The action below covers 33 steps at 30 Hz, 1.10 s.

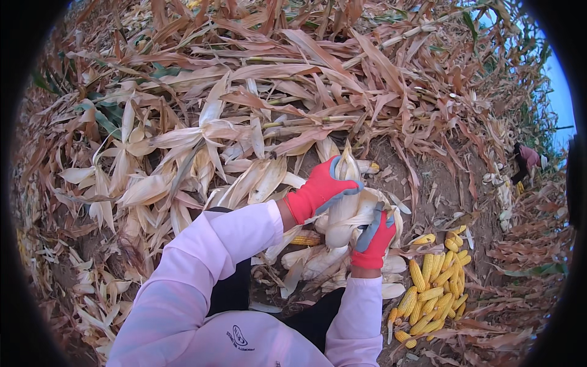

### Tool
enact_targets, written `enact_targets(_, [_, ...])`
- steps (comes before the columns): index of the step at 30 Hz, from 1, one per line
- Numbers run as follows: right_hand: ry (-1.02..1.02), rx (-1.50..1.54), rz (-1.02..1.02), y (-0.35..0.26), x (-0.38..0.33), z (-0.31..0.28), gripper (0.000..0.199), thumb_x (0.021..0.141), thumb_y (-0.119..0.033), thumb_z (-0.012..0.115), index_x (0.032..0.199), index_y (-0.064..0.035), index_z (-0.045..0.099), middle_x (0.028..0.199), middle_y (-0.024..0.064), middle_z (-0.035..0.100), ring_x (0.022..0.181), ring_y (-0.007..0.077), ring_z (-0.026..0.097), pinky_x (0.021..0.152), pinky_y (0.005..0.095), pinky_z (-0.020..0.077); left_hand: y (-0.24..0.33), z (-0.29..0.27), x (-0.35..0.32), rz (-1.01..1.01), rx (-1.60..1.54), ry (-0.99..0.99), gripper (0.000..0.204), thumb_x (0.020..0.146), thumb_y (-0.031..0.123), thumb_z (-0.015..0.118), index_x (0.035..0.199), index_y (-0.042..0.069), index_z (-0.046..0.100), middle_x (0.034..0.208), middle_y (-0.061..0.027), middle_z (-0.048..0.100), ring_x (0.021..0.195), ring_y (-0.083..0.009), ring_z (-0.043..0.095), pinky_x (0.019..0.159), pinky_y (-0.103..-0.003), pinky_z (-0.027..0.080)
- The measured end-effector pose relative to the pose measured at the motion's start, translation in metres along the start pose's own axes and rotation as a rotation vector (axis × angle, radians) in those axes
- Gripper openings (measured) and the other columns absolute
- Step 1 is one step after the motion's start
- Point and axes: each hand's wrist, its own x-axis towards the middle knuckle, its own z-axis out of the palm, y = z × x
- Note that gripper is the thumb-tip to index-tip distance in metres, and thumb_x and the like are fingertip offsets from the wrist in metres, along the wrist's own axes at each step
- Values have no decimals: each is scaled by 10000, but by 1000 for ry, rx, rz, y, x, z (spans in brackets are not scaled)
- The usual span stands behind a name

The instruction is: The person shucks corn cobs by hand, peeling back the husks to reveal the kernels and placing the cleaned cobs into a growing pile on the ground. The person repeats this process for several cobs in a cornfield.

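An ear of corn in its pale husk [341, 214] stands tilted between my hands, tip pointing away from me. My left hand [327, 188], in a red glove with grey fingers, is closed round its upper part. My right hand [374, 237], gloved the same way, is closed on husk leaves at the ear's lower right side. The kernels of this ear are hidden by husk. Beneath my hands lie several unhusked ears [321, 263], and a partly bare yellow cob [304, 237] shows under my left wrist. Another cob's yellow end [368, 166] pokes out just beyond the held ear.
A pile of husked yellow corn cobs [431, 293] lies on the soil to my right. Empty husks [147, 183] are strewn at left. Dry cornstalks and leaves [306, 79] cover the ground ahead. Another person [527, 160] bends down at far right, beside a row of pale ears.
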Motion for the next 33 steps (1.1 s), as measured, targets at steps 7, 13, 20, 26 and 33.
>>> enact_targets(7, [170, 439, 303, 31, 43, -70, 346, 944, -380, 557, 1013, -45, 606, 769, 3, 573, 580, 90, 497, 473, 228, 361, 24, -11, 15, 92, -393, 118, 409, 792, 114, 737, 1152, 41, 558, 1020, -53, 640, 941, -165, 622, 845, -319, 501])
enact_targets(13, [166, 615, 261, 36, 53, -90, 449, 951, -397, 532, 1234, -48, 517, 1105, 87, 601, 968, 180, 598, 813, 300, 506, 28, -47, 34, 137, -666, 288, 171, 865, 137, 669, 998, 43, 617, 937, -55, 653, 894, -164, 633, 827, -308, 509])
enact_targets(20, [-369, 580, 156, 7, 27, -46, 612, 943, -466, 524, 1364, -41, 394, 1329, 145, 493, 1214, 270, 495, 1035, 441, 391, 15, -53, 37, 42, -890, 248, 188, 871, 179, 654, 1015, 68, 606, 971, -67, 643, 884, -191, 620, 843, -350, 503])
enact_targets(26, [-348, 977, 284, 6, 11, -13, 584, 946, -435, 526, 1342, -17, 431, 1328, 180, 501, 1218, 283, 499, 1016, 443, 421, -2, -14, 4, -117, -807, 29, 300, 933, 233, 582, 1174, 56, 563, 1104, -101, 619, 1056, -228, 600, 953, -379, 491])
enact_targets(33, [28, 1149, 328, 31, 55, -84, 365, 901, -392, 545, 972, -44, 631, 936, 123, 680, 887, 272, 634, 878, 432, 497, 14, 11, -38, -85, -368, -567, 445, 923, 307, 599, 1282, 60, 504, 1231, -105, 563, 1147, -243, 561, 942, -380, 475])
